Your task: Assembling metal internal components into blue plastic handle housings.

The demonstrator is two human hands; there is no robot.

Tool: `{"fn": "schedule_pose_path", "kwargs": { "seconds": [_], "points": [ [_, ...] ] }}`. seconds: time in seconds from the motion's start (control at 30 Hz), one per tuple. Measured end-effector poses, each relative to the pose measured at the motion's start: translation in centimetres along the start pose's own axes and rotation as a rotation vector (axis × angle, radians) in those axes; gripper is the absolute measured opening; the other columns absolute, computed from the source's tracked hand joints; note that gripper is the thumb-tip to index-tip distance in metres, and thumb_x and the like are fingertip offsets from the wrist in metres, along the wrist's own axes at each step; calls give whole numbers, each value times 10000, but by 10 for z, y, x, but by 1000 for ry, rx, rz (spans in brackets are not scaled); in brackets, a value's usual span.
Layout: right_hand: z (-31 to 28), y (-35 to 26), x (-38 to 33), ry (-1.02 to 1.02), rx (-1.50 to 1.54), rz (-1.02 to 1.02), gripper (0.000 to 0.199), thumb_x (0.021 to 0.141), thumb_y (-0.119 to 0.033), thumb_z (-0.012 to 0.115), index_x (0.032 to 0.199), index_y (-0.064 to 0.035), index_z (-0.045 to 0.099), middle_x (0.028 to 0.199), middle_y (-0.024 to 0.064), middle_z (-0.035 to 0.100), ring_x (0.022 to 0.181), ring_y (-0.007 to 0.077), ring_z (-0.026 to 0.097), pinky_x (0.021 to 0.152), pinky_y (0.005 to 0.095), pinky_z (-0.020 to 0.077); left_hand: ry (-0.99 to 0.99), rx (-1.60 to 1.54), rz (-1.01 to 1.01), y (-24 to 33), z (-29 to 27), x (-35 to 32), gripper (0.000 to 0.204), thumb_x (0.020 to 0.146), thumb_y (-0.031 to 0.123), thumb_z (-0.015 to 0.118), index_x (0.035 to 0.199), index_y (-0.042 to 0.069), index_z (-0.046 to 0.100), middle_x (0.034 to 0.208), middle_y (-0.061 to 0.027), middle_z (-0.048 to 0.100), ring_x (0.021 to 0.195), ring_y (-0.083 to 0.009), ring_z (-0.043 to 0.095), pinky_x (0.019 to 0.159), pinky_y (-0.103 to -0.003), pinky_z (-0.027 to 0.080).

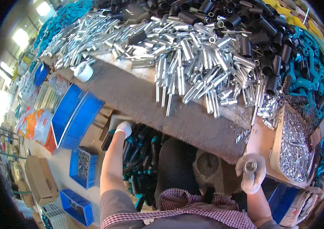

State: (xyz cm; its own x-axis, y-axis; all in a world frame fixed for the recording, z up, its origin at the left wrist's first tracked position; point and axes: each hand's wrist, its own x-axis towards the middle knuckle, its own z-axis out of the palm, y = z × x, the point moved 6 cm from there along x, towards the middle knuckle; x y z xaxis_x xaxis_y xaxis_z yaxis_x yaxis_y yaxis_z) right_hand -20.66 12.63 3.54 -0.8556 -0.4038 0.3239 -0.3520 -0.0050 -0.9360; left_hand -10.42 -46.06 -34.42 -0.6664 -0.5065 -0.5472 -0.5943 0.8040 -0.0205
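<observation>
My right hand (252,179), in a white glove, is wrapped round a short silver metal tube (250,166) whose round open end faces up. It is beside the front edge of the workbench, at the right. My left hand (125,129), also gloved, reaches down to the left, below the bench edge. It is at the far end of a heap of black and teal handle-like parts (141,149). Its fingers are too small and blurred to make out, so any hold is unclear. Silver rods and tubes (192,57) cover much of the bench, some overhanging its brown mat (131,87).
Black tubes (263,34) and teal parts (307,82) pile up at the far right. A tray of small metal pieces (293,149) stands right of my right hand. Blue bins (79,122) and a cardboard box (40,179) are at the left. A white cup (83,72) sits on the mat's far-left end.
</observation>
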Motion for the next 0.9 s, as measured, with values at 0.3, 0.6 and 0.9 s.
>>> {"fn": "schedule_pose_path", "kwargs": {
  "seconds": [0.3, 0.6, 0.9],
  "points": [
    [0, 7, 20, -262, 11, 114, 337, 766, -355, 626, 673, -31, 641, 626, 102, 624, 511, 275, 599, 501, 329, 474, 274, 336, 503, 113, 1, 36, 317, 892, 158, 520, 1095, 73, 748, 1180, -189, 683, 1129, -331, 651, 966, -418, 518],
    [-14, -1, 14, -217, -281, 51, 347, 729, -216, 713, 1018, -25, 691, 828, 136, 694, 739, 324, 685, 681, 380, 543, 84, -119, 213, 127, -121, -99, 318, 884, 230, 569, 1046, 19, 743, 1026, -233, 712, 1023, -315, 701, 889, -421, 533],
    [3, -25, -2, -189, 369, 353, 334, 849, -211, 644, 1093, 17, 638, 873, 58, 657, 664, 98, 537, 625, 238, 435, 678, -741, 873, 280, -291, -392, 182, 787, 45, 702, 962, 0, 724, 1027, -162, 716, 927, -297, 680, 859, -347, 518]
  ]
}}
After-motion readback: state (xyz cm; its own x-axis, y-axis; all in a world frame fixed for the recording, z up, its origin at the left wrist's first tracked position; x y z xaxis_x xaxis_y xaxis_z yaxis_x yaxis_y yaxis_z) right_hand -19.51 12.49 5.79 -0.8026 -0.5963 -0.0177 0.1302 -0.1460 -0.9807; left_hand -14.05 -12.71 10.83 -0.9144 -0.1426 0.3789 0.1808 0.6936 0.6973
